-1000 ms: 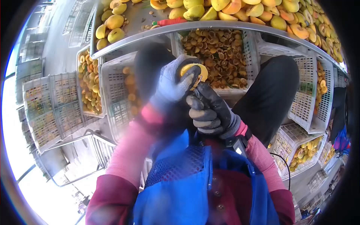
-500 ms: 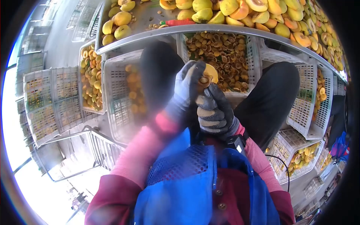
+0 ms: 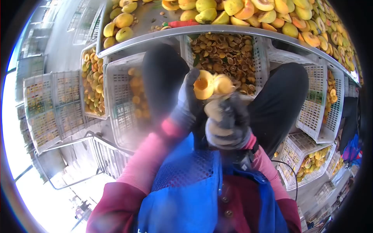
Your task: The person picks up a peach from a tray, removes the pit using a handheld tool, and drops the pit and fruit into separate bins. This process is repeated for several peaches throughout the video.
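My left hand (image 3: pixel 187 97), in a grey and black glove, is closed on a yellow fruit half (image 3: pixel 204 85) with a round hollow in its cut face. Right beside that half is a second yellow piece (image 3: pixel 223 84), blurred, above my right hand (image 3: pixel 229 119). My gloved right hand is curled and smeared by motion; whatever lies between its fingers is hidden. Both hands are over the gap between my knees, just in front of a crate (image 3: pixel 262 58) of small brown-orange scooped pieces.
A metal-edged table (image 3: pixel 155 35) piled with yellow fruit halves (image 3: pixel 268 16) runs across the top, with a red-handled tool (image 3: pixel 182 23) on it. Crates of fruit stand left (image 3: pixel 93 83) and right (image 3: pixel 326 101). An empty-looking crate stack (image 3: pixel 50 108) is far left.
The fruit between my hands has come apart into two pieces, the hollow of the left one now showing. My right hand has moved slightly and blurred.
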